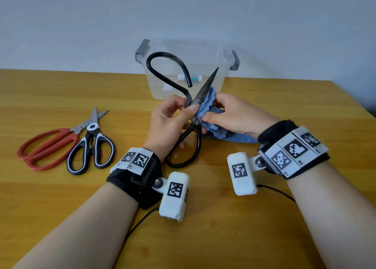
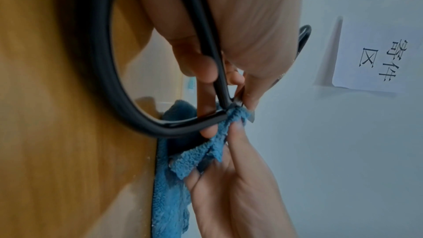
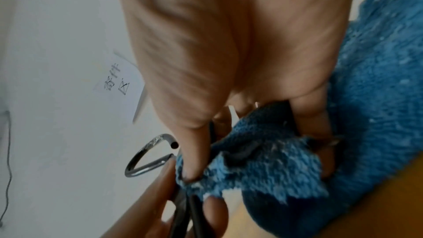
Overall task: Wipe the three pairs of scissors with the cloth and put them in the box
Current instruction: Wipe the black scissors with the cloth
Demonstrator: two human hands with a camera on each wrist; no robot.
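Large black iron scissors [image 1: 205,86] are spread wide and held up in front of the clear box [image 1: 215,73]. My left hand [image 1: 173,116] grips them near the pivot, thumb on the blade. One handle loop [image 2: 100,61] hangs down toward the table. My right hand [image 1: 230,114] pinches the blue cloth [image 1: 209,105] around the blade just above the pivot. The rest of the cloth [image 3: 377,97] trails onto the table. Red-handled scissors [image 1: 46,148] and black-and-white scissors [image 1: 91,146] lie side by side on the left.
The box stands at the back of the wooden table [image 1: 203,228], with grey latches and a small green-white item [image 1: 190,77] showing through its wall. The table's right edge [image 1: 354,101] slants away. A paper sign [image 2: 375,57] hangs on the wall.
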